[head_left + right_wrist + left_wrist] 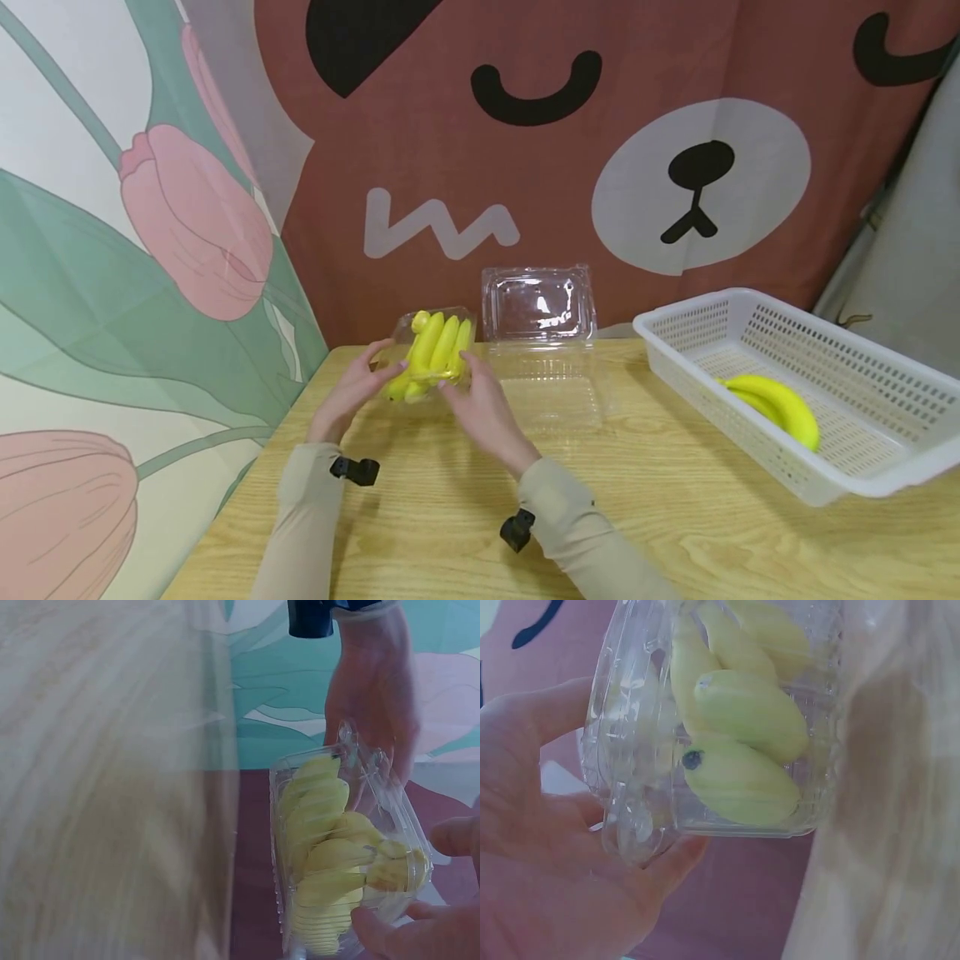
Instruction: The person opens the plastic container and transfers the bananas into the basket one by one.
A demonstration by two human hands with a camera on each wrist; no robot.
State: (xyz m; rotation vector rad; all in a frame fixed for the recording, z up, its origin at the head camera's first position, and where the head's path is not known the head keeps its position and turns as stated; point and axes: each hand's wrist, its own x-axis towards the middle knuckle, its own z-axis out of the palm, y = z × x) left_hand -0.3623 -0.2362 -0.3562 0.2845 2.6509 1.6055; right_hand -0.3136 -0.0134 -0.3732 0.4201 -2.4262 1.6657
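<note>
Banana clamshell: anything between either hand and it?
Nothing visible. The left hand and right hand both grip the clear clamshell of small bananas directly, fingers on its plastic walls, tilted above the table.

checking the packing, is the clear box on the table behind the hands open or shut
Open. The empty clear box has its lid standing up against the backdrop, tray flat on the table. The other box, with small bananas, is in both hands.
</note>
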